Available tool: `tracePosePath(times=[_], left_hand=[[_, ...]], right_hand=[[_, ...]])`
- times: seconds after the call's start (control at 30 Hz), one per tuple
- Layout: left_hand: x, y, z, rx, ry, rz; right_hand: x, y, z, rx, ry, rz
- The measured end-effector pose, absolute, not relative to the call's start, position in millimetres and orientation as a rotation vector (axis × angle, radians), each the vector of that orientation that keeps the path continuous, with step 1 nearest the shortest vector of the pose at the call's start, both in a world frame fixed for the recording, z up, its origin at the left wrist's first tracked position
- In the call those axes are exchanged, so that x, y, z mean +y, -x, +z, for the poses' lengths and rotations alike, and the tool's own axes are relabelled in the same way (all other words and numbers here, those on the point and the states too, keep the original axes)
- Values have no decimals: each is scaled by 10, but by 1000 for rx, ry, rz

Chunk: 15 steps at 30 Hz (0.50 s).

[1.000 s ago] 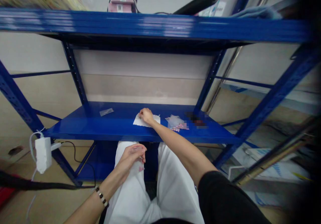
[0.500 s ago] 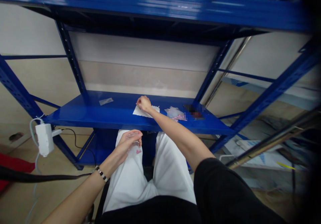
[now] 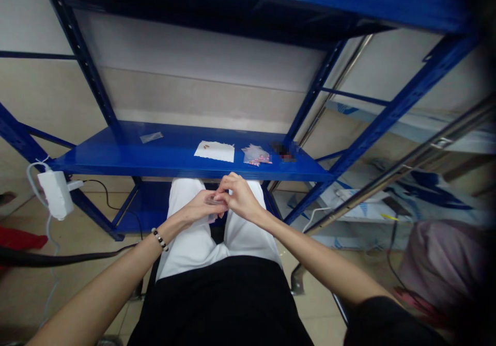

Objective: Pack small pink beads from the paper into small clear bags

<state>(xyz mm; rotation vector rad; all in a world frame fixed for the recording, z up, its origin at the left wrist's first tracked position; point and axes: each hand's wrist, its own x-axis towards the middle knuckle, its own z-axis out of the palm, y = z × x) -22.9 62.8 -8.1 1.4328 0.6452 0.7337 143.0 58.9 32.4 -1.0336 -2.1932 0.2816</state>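
My left hand [image 3: 197, 207] is closed around a small clear plastic bag [image 3: 211, 217] with something pink in its lower part, held above my lap. Fingers pinched, my right hand [image 3: 241, 197] meets the top of this bag; what is between its fingertips is hidden. On the blue shelf lies a white sheet of paper [image 3: 220, 153], bearing a few tiny brownish pieces [image 3: 206, 146]. Right of the paper rests another clear bag [image 3: 254, 153], with several small pink-and-white pieces at its front.
A flat clear packet [image 3: 151, 137] lies on the left of the blue shelf [image 3: 170, 162]. A dark, blurred-out object [image 3: 284, 151] is at the shelf's right end. A white power adapter [image 3: 55, 194] hangs by the left post. Another blue shelf [image 3: 271, 5] passes overhead.
My right hand has come back from the paper to the bag in my left hand, uncovering the tiny pieces on the sheet. The view has tipped downward.
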Motion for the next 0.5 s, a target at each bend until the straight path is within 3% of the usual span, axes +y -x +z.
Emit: tracePosePath(times=[0.27,0.5], left_hand=[[602,158,-176,622,-1332,719],[572,148,-64,523,-1117,855]], right_hand=[[579,-1406,298,-2188,1026,336],[644,-1613,210,-1675,1047,606]])
